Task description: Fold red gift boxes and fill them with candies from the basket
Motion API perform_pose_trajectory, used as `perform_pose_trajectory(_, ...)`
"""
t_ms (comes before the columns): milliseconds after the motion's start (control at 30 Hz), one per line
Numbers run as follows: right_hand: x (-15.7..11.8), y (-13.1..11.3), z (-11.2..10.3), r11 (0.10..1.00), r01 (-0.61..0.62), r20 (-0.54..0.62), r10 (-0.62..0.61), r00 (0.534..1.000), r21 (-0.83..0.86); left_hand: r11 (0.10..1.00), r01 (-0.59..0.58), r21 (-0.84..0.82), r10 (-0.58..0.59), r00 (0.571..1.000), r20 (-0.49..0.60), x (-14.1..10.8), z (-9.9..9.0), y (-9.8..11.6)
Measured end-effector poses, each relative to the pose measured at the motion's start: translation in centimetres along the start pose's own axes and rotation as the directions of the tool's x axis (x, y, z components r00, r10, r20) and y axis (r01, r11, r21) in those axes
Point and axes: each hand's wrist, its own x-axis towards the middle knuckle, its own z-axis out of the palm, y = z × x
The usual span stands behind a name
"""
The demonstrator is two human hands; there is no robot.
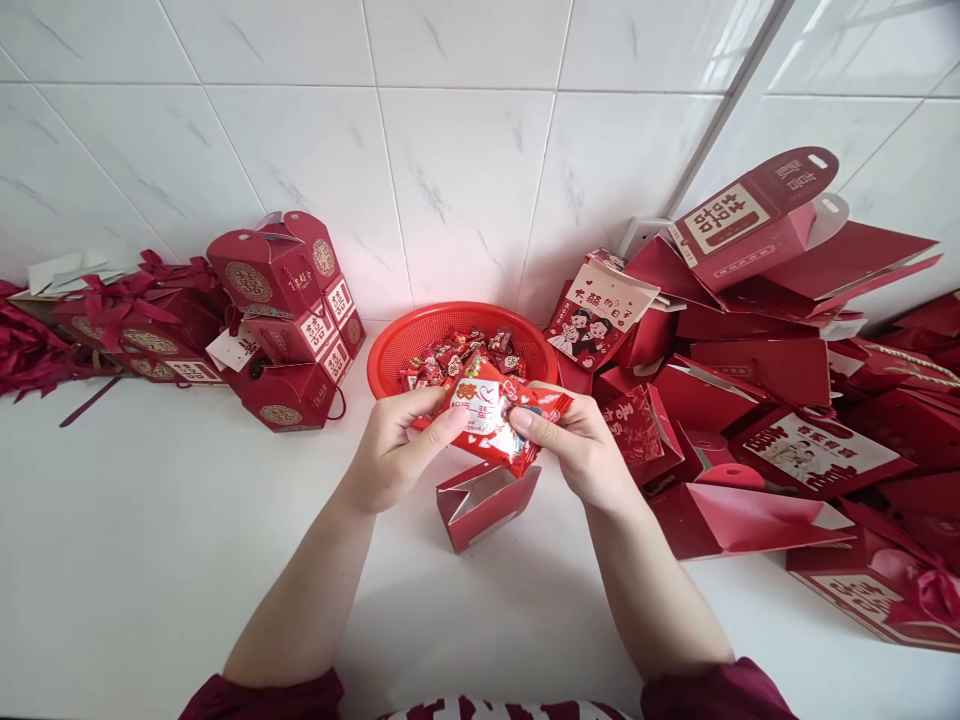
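Both hands hold red and white candy packets above the table. My left hand (401,445) is closed with its thumb pressed on a packet (480,400) that bears red characters and hearts. My right hand (574,440) pinches the packet's right side; whether it holds a second packet behind is hard to tell. Just below stands a small red gift box (487,505), its top open. Behind the hands sits a red plastic basket (390,345) with many small wrapped candies (450,355) in it, partly hidden by the packet.
Closed red gift boxes (289,320) are stacked on the left, beside ribboned boxes (150,320). A large heap of unfilled-looking red boxes (750,390) covers the right side. A white tiled wall (465,180) rises behind the white table (150,560).
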Motion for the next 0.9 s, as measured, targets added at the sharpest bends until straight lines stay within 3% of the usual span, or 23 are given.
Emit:
perform_pose_trajectory(133, 0.1, 0.0, 0.3, 0.999, 0.000, -0.026, -0.001, 1.000, -0.036, 0.996, -0.009, -0.087, 0.006, 0.999, -0.038, 0.1, 0.7, -0.1)
perform_pose_trajectory(267, 0.2, 0.2, 0.2, 0.998, -0.001, -0.028, -0.001, 1.000, -0.061, 0.996, -0.080, -0.023, 0.071, 0.961, -0.267, 0.1, 1.5, -0.6)
perform_pose_trajectory(333, 0.2, 0.4, 0.0, 0.998, -0.015, -0.002, 0.015, 1.000, -0.065, 0.996, -0.085, -0.004, 0.079, 0.943, -0.324, 0.1, 1.7, -0.9)
perform_pose_trajectory(767, -0.1, 0.4, -0.2, 0.988, -0.056, -0.018, 0.054, 0.998, -0.145, 0.996, -0.064, -0.069, 0.048, 0.977, -0.208, 0.4, 1.1, -1.1)
perform_pose_trajectory(900, -0.3, -0.1, -0.7, 0.972, -0.021, 0.105, 0.046, 0.993, -0.233, 0.990, -0.123, -0.064, 0.114, 0.986, -0.120, 0.3, 0.3, -0.6)
